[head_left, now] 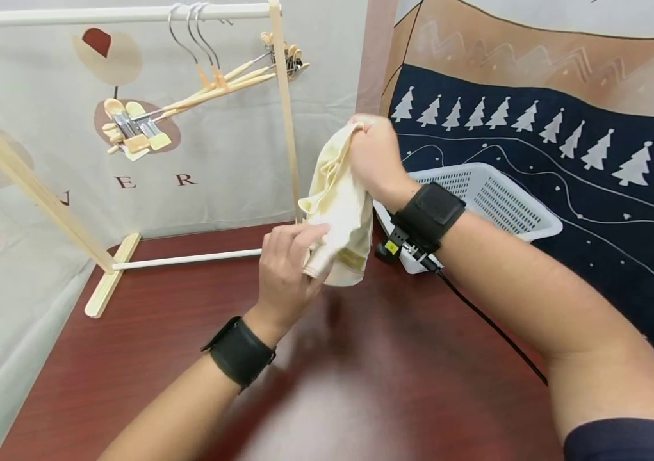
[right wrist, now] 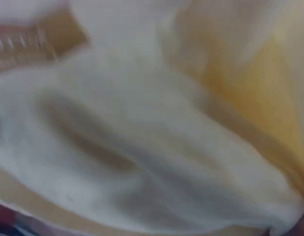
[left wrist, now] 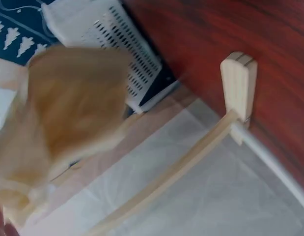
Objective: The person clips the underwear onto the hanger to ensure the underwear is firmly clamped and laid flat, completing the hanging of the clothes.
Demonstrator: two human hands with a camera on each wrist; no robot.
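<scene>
Hanging lengthwise between the two hands, the pale yellow cloth (head_left: 339,205) runs top to bottom above the desk (head_left: 188,358). The right hand (head_left: 374,157) has its fingers closed on the upper edge; the left hand (head_left: 286,269) pinches the lower end (nearer the drying rack (head_left: 283,109)), basket (head_left: 499,198) behind.

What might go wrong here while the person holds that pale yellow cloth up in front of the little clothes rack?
The cloth hangs from only two grips: the right hand bunches its top and the left hand pinches its lower edge, so it may slip onto the table. It also dangles close to the rack's upright post and could snag or nudge the light rack. The cable from the right wrist strap trails over the table and might catch.
</scene>
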